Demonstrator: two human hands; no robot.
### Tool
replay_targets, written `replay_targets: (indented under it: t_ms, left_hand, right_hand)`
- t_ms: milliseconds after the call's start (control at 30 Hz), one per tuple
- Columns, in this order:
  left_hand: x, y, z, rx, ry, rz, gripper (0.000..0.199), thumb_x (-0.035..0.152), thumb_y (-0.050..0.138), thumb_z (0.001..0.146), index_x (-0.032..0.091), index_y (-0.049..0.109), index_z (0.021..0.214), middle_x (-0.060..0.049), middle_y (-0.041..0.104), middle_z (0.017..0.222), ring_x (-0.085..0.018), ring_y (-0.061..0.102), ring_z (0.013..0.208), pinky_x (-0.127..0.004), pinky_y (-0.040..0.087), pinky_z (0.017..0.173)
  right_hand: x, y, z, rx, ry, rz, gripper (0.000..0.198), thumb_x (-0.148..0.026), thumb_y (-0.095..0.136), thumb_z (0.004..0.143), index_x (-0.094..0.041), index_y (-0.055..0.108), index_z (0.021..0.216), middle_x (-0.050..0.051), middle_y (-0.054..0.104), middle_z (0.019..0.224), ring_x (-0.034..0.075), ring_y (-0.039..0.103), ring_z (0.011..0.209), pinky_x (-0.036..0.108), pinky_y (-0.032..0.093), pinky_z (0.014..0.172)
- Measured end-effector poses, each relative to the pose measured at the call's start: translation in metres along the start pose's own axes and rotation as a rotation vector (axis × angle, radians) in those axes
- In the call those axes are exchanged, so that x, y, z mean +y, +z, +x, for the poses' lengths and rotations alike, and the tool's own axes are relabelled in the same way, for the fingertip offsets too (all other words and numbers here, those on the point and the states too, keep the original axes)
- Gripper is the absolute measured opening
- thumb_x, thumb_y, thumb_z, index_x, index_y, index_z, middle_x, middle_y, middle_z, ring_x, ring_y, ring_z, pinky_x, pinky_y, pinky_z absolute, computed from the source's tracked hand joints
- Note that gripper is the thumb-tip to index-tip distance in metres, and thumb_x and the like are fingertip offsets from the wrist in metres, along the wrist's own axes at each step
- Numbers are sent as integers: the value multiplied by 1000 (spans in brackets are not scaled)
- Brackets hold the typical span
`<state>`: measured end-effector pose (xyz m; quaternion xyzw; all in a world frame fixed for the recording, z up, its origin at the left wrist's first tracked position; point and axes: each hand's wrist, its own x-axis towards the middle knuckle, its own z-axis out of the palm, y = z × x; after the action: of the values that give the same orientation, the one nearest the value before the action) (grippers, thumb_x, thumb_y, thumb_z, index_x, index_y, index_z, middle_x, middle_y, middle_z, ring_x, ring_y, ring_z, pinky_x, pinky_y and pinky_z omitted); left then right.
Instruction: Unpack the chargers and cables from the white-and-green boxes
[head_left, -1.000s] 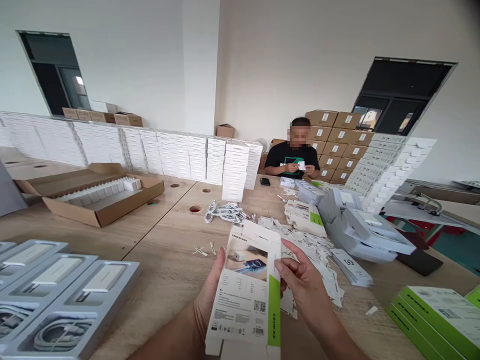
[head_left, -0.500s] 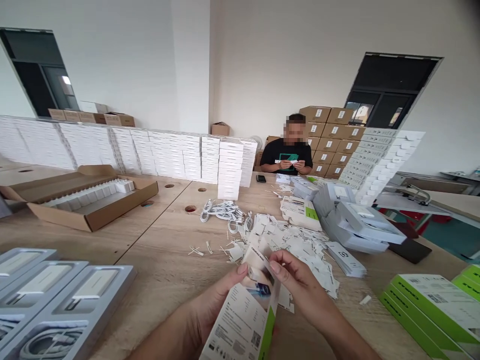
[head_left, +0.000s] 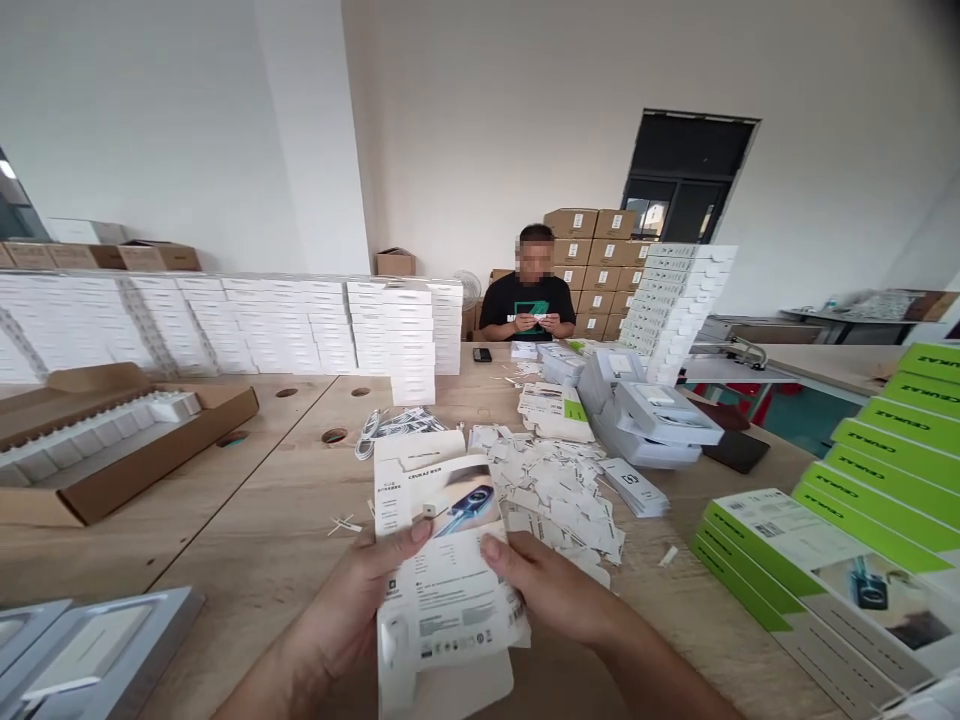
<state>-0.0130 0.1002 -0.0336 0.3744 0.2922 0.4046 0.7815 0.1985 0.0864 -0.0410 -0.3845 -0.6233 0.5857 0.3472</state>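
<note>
Between my two hands is a printed cardboard packaging box [head_left: 461, 590], flattish, with its flaps sticking out at top and bottom. Its white face carries small text and a photo of a blue device. My left hand [head_left: 345, 595] grips the left edge, thumb on the front face. On the right edge my right hand [head_left: 555, 590] is closed the same way; the fingers of both hands are mostly hidden behind the card. Just beyond the box lies a spread of white paper scraps [head_left: 555, 490]. Coiled white cables [head_left: 401, 422] lie partly behind its top flap.
Green-and-white boxes [head_left: 795, 570] are stacked at right. Grey trays with white chargers [head_left: 97, 650] sit at lower left, below an open brown carton [head_left: 150, 470]. White boxes [head_left: 285, 320] form a long wall behind. Opposite sits a person [head_left: 529, 300] holding something small.
The packaging box has turned to face me more squarely, and its side panel and bottom flap now show. My right hand has moved down its edge. The view has swung right.
</note>
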Motion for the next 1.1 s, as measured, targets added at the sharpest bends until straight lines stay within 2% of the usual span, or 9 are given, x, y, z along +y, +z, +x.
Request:
replay_targets:
  t_ms: [100, 200, 333, 433, 600, 733, 867, 1000, 1100]
  left_hand:
    - [0, -8, 5, 129, 160, 331, 48, 37, 68, 82, 16, 61, 124, -12, 72, 109, -30, 68, 92, -41, 51, 83]
    - [0, -16, 8, 164, 209, 497, 47, 44, 66, 82, 15, 64, 119, -13, 72, 106, -29, 68, 86, -39, 52, 77]
    - [1, -18, 10, 201, 377, 424, 51, 41, 68, 81, 18, 56, 126, -12, 70, 111, -26, 67, 88, -35, 53, 76]
    - [1, -14, 10, 269, 519, 401, 60, 39, 66, 83, 25, 42, 136, -10, 67, 116, -22, 67, 89, -32, 53, 77]
    - [-3, -7, 5, 252, 453, 431, 81, 42, 63, 85, 34, 12, 147, -6, 68, 105, -20, 68, 79, -31, 55, 65]
    - [-6, -5, 3, 244, 476, 447, 52, 44, 57, 88, 31, 33, 132, -3, 66, 96, -14, 63, 65, -24, 49, 54]
    - [-11, -8, 7, 206, 492, 326, 24, 41, 55, 90, 24, 49, 106, 2, 60, 85, -9, 55, 62, -20, 44, 58]
    - [-10, -11, 7, 102, 440, 211, 20, 38, 59, 88, 23, 51, 98, 3, 58, 81, -8, 53, 63, -20, 41, 60]
    - [-6, -12, 4, -8, 348, 171, 22, 37, 62, 85, 21, 54, 97, 2, 58, 77, -10, 53, 63, -21, 40, 59]
  right_hand:
    - [3, 8, 2, 5, -66, 56, 42, -55, 52, 89, -21, 70, 106, 5, 72, 92, 21, 65, 85, 35, 49, 81]
    - [13, 16, 4, 59, 17, 81, 44, -56, 56, 86, -20, 69, 108, 7, 73, 94, 24, 67, 86, 38, 51, 79]
    - [25, 19, 4, 154, 161, 234, 52, -57, 62, 82, -16, 66, 113, 11, 73, 101, 28, 67, 92, 42, 52, 82]
    - [23, 12, 6, 185, 144, 233, 53, -57, 59, 84, -17, 63, 119, 11, 70, 112, 28, 65, 102, 42, 49, 90]
    - [13, -2, 11, 365, 18, 224, 68, -52, 62, 85, -33, 33, 144, 5, 64, 125, 24, 63, 106, 37, 49, 90]
    - [9, 0, 10, 329, -36, 197, 77, -50, 63, 84, -33, 23, 148, 4, 70, 110, 20, 68, 83, 32, 52, 74]
    - [11, 7, 9, 364, -41, 200, 70, -51, 67, 80, -31, 38, 141, 5, 68, 113, 22, 67, 86, 32, 52, 74]
    - [19, 6, 13, 510, -51, 154, 48, -58, 61, 82, -25, 62, 117, 4, 70, 99, 22, 64, 84, 28, 51, 69]
    - [22, -3, 16, 537, -48, 137, 48, -60, 54, 85, -24, 63, 116, 1, 67, 80, 17, 59, 65, 26, 46, 55]
